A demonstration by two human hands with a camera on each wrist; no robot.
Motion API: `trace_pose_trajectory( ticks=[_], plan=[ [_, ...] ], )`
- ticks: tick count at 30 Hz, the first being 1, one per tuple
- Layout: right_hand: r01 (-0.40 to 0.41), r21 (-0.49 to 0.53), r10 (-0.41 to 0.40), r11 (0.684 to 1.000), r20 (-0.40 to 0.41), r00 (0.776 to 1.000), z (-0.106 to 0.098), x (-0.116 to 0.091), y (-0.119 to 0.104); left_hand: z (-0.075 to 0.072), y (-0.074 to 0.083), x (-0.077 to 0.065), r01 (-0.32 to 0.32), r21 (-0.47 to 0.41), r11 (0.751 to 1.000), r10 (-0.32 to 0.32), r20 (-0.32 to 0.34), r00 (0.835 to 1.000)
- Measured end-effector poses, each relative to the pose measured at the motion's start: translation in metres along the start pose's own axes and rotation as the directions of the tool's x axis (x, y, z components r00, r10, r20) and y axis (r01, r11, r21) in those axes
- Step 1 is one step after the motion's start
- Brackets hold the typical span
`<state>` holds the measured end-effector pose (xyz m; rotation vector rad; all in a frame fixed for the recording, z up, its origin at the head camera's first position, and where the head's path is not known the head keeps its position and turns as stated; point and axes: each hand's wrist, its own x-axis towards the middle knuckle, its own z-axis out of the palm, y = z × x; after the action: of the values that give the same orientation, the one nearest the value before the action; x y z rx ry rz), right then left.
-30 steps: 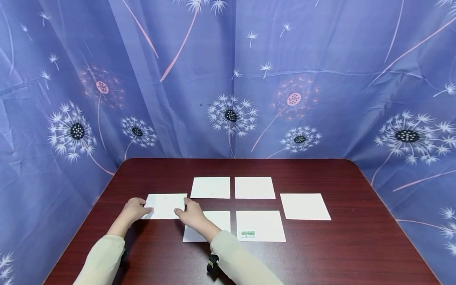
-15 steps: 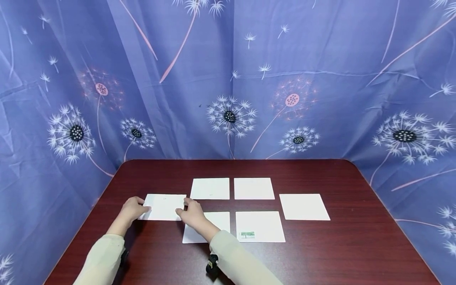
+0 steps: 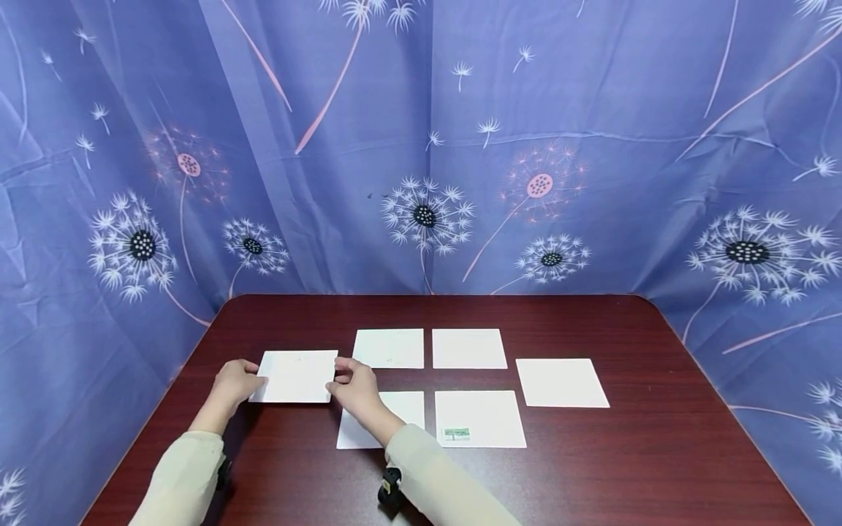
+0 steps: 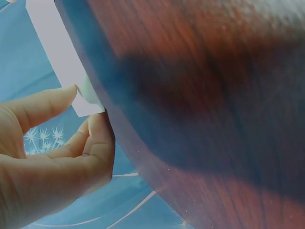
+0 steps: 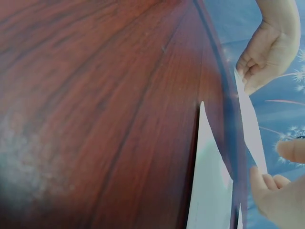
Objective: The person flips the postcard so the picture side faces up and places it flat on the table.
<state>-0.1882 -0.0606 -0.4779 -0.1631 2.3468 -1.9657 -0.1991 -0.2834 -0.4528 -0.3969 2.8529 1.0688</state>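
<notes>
A white rectangular card (image 3: 294,377) lies between both hands at the left of the head view, with a faint small mark near its far edge. My left hand (image 3: 233,383) pinches its left side, the thumb on its upper face; the left wrist view shows this card (image 4: 55,43) apart from the tabletop. At the right side my right hand (image 3: 358,391) holds the edge between thumb and fingers. Under the right forearm lies another white card (image 3: 358,431), partly covered by the hand and wrist.
Two white cards, a far left one (image 3: 389,348) and a far right one (image 3: 469,348), lie at the back. A card with a small green picture (image 3: 480,416) lies in front, and another card (image 3: 562,382) to the right. A patterned blue curtain (image 3: 329,183) surrounds the dark red table (image 3: 625,467).
The card between the hands has moved slightly left and up in the head view, apparently raised from the table. Both hands have moved with it; the other cards have stayed put.
</notes>
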Motion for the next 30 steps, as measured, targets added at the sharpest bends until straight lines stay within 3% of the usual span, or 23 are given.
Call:
trace_pose_trajectory(
  ticks=[5,13,30],
  plan=[
    [-0.012,0.062,0.016,0.998,-0.06,0.998,0.002,0.003,0.002,-0.002,0.0,-0.001,-0.006,-0.026,1.0,0.006,-0.016,1.0],
    [-0.028,0.07,0.038,0.997,-0.157,0.987,0.004,0.007,0.005,-0.002,0.002,-0.003,-0.016,-0.073,0.997,0.011,-0.057,0.998],
    [0.019,0.176,0.011,0.984,-0.174,0.985,0.005,0.012,0.005,-0.004,0.002,-0.005,-0.034,-0.122,0.992,0.011,-0.188,0.982]
  ],
)
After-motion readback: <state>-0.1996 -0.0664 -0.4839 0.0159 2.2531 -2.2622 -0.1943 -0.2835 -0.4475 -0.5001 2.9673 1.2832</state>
